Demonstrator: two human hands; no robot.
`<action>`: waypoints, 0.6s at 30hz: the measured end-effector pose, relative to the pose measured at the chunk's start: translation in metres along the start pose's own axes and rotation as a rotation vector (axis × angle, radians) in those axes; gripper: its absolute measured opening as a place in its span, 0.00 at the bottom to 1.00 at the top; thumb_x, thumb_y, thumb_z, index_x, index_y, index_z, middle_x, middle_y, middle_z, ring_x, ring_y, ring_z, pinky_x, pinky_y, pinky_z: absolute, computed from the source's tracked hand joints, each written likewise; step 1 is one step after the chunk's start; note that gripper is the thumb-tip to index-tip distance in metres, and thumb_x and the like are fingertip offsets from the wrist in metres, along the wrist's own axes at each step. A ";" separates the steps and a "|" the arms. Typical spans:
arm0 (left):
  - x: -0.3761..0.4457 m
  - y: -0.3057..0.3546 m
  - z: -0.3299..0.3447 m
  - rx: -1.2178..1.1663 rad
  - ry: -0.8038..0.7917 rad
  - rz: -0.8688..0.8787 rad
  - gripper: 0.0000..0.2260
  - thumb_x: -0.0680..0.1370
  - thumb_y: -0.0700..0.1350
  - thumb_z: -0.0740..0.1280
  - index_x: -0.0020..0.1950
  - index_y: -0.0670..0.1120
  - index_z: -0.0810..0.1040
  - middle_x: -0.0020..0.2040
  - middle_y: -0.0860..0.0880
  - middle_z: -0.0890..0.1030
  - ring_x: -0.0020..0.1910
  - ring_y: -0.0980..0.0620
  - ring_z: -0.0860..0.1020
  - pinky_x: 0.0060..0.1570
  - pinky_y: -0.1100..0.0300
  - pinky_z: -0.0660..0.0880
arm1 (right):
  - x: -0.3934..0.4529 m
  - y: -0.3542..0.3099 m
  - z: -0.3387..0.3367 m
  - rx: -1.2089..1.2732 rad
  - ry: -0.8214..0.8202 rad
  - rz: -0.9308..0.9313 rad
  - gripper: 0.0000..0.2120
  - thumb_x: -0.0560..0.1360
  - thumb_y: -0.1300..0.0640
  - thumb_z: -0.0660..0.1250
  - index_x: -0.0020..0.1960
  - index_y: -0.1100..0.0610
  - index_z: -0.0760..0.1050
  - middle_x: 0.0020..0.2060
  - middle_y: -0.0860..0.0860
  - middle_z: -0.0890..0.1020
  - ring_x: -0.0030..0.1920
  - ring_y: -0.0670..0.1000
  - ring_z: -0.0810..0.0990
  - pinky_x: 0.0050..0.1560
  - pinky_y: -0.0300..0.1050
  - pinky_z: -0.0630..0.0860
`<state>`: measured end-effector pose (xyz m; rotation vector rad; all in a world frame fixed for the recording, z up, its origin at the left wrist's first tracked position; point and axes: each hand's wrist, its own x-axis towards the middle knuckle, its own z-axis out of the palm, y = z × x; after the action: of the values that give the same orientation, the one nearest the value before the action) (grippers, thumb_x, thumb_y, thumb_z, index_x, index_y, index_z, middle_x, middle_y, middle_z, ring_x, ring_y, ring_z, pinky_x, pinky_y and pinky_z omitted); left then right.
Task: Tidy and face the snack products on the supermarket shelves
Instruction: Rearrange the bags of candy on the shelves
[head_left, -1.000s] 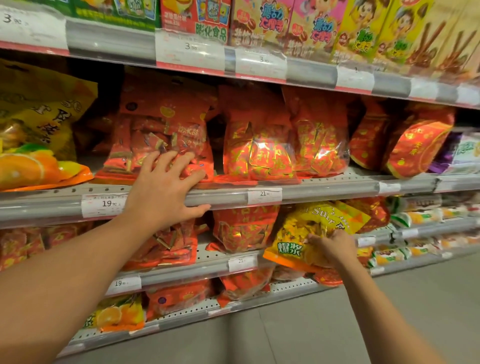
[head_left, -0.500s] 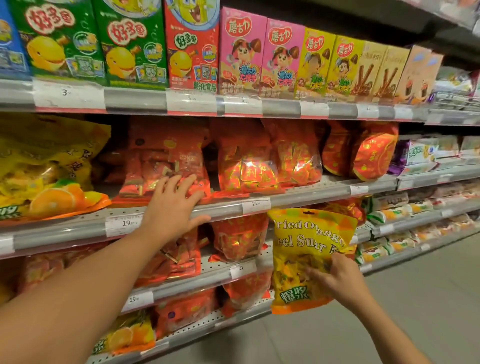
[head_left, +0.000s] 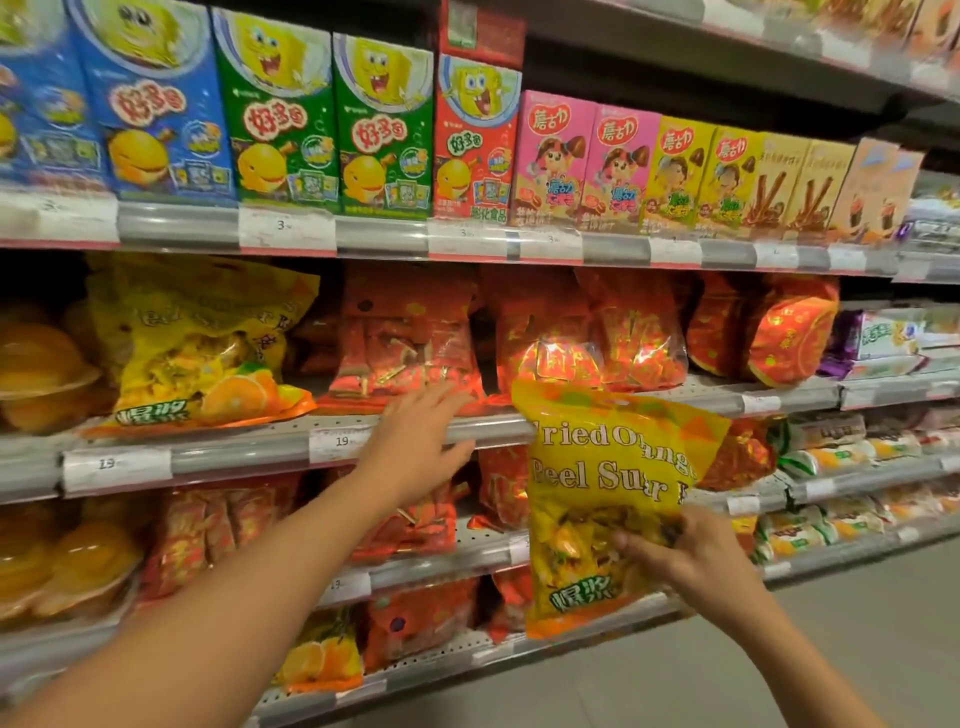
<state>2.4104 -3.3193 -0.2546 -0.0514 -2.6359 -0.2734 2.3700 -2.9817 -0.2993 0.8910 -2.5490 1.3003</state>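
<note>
Head view. Supermarket aisle with grey metal shelving (head_left: 249, 452) in several tiers, price labels (head_left: 340, 444) clipped along the front rails, and a grey floor (head_left: 831, 649) at lower right. Top visible tier: upright cartoon snack boxes in blue (head_left: 156, 114), green (head_left: 332, 130) and red (head_left: 475, 150), followed to the right by pink boxes (head_left: 587, 166), yellow boxes (head_left: 696, 176) and biscuit-stick boxes (head_left: 795, 187). Second tier: a yellow orange-peel candy bag on the shelf (head_left: 202, 343) at left, then red-wrapped candy bags (head_left: 410, 338), some leaning. Lower tiers hold further red bags (head_left: 415, 519) and, at far right, green-and-white packets (head_left: 810, 535).

The left hand (head_left: 415, 447) reaches forward with fingers straight and spread, fingertips at the base of a red candy bag and the palm over the second-tier shelf rail; it grasps nothing. The right hand (head_left: 685, 556) pinches the lower right part of a yellow bag printed "Dried Orange Peel Sugar" (head_left: 602, 499), thumb on its front face. This held bag hangs upright in front of the shelving, clear of any tier, its top edge level with the second-tier rail and just right of the left hand.
</note>
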 end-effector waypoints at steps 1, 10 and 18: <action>-0.010 0.003 -0.003 -0.162 0.017 -0.057 0.24 0.82 0.56 0.65 0.77 0.53 0.68 0.76 0.50 0.70 0.75 0.48 0.67 0.73 0.51 0.65 | 0.002 -0.008 0.008 0.037 -0.031 0.004 0.14 0.72 0.41 0.76 0.48 0.50 0.84 0.38 0.47 0.87 0.37 0.50 0.86 0.42 0.57 0.83; -0.099 -0.011 0.030 -1.075 -0.110 -0.442 0.38 0.67 0.74 0.71 0.72 0.60 0.70 0.69 0.55 0.79 0.68 0.57 0.76 0.69 0.51 0.74 | 0.021 -0.050 0.089 0.203 -0.155 -0.017 0.11 0.70 0.53 0.78 0.52 0.54 0.84 0.43 0.45 0.88 0.43 0.47 0.87 0.47 0.46 0.84; -0.166 -0.029 0.051 -1.342 0.017 -0.618 0.25 0.73 0.51 0.78 0.68 0.53 0.76 0.60 0.53 0.85 0.60 0.51 0.83 0.62 0.48 0.79 | 0.033 -0.073 0.163 0.060 -0.304 -0.142 0.09 0.71 0.48 0.79 0.50 0.46 0.84 0.41 0.41 0.87 0.40 0.42 0.85 0.41 0.42 0.82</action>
<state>2.5309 -3.3358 -0.3821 0.3159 -1.8850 -2.1075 2.4062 -3.1557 -0.3367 1.3496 -2.6130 1.2919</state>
